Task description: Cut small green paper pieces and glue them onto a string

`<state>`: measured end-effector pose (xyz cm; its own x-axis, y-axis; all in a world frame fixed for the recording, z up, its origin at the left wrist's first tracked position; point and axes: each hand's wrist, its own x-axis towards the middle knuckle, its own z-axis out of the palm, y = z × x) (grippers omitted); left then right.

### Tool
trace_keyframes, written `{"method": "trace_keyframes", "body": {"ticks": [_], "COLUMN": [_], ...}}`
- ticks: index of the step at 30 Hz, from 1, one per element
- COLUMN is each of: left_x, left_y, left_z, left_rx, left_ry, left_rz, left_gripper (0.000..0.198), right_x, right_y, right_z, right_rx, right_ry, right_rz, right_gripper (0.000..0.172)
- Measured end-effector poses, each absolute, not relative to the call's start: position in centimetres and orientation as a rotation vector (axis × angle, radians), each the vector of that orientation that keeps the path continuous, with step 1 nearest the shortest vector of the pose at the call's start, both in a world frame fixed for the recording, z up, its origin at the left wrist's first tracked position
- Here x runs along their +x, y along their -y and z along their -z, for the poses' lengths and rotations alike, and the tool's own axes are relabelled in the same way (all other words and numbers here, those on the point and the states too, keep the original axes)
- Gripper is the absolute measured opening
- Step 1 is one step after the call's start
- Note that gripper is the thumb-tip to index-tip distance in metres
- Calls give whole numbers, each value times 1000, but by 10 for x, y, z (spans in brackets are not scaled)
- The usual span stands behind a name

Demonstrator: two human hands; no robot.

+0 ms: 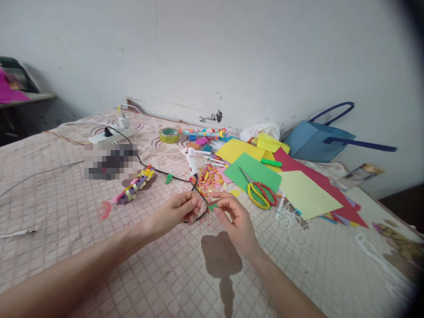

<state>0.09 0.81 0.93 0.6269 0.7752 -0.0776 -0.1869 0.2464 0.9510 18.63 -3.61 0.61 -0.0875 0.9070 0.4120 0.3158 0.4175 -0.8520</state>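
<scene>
A white glue gun [190, 162] is on the quilted cloth [76, 238], and two bare hands are held just in front of it. The left hand [188, 208] has its fingers curled in, with the thumb close to them; I cannot tell if something tiny is pinched there. The right hand [233, 221] has its fingers bent, with a small gap by the thumb. A little green piece [212, 206] shows right at those fingertips, in front of the glue gun and a bit to its right. I cannot tell if the fingers pinch it or if it lies behind them.

A black cord [159, 171] goes from the glue gun back to the white power strip [114, 136] on its left. A small green clip [168, 178] lies to the left of the glue gun, by the cord. Farther left is a bright, bumpy toy [135, 186] with a pink end. A roll of tape [169, 135] sits behind the glue gun, to its left.

Lots of tiny paper bits [213, 176] are just right of the glue gun. Farther right, yellow-and-red scissors [261, 194] rest partly on green paper [248, 168]. The blue bag [319, 141] is well to its right, by the wall.
</scene>
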Motion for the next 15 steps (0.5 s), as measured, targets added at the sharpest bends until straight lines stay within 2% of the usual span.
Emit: {"method": "trace_keyframes", "body": {"ticks": [7, 15], "left_x": [0, -1], "left_y": [-10, -9], "left_z": [-3, -10], "left_rx": [1113, 1194], "left_ry": [-555, -617], "left_rz": [-745, -700], "left_gripper": [16, 26], "right_x": [184, 182], "right_y": [38, 40], "right_z": [-9, -9], "right_rx": [-1082, -1032], "right_ry": [1671, 1837], "right_rz": [-681, -604], "right_gripper": [7, 7]}}
